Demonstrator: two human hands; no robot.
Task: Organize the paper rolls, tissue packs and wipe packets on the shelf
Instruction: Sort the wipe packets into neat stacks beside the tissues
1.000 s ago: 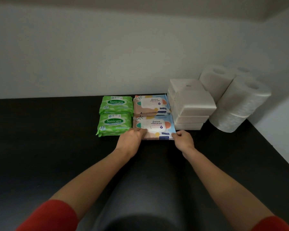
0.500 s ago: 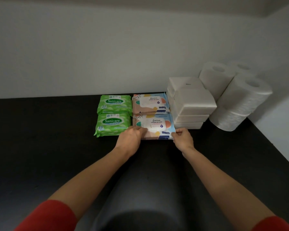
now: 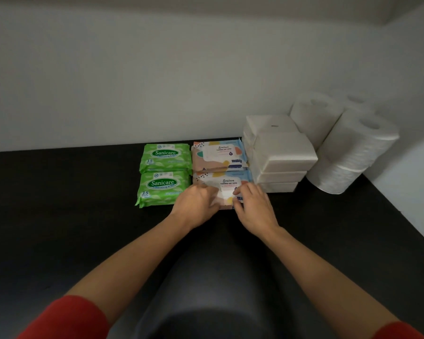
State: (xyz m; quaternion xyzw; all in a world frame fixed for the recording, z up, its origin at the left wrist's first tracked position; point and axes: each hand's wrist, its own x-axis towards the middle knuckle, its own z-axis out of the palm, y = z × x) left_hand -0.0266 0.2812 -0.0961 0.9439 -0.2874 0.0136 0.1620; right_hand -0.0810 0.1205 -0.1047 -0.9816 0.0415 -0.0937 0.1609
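While L hand [image 3: 196, 204] & R hand [image 3: 252, 207] hold it, wipe pkt [image 3: 227, 181] looks pastel-patterned.

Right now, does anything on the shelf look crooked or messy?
Mostly tidy. The front green wipes pack sits slightly turned, its left corner poking out past the green pack behind. The top tissue pack seems to overhang the tissue packs below. The left hand and right hand hold the front patterned pack.

White back wall [image 3: 157, 81], side wall rt [image 3: 413, 167], grey rounded shape btm [image 3: 206, 304]
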